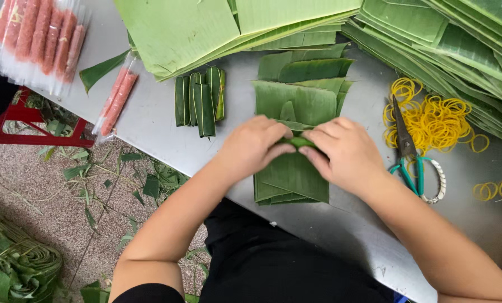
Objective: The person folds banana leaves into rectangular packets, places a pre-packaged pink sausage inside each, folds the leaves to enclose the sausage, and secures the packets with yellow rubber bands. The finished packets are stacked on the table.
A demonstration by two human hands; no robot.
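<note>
We find both hands, left hand and right hand, pinching a rolled banana leaf over the leaf stack; loosened grip could let it unroll.

— What is laid on the gray metal table?

— Big piles of green leaves are stacked at the back. Four small leaf rolls are set side by side. Cut leaf pieces are piled in the middle.

— And on the right?

— Yellow rubber bands are heaped there, with scissors laid on them. Pink sausages in clear bags are kept at the left.
</note>
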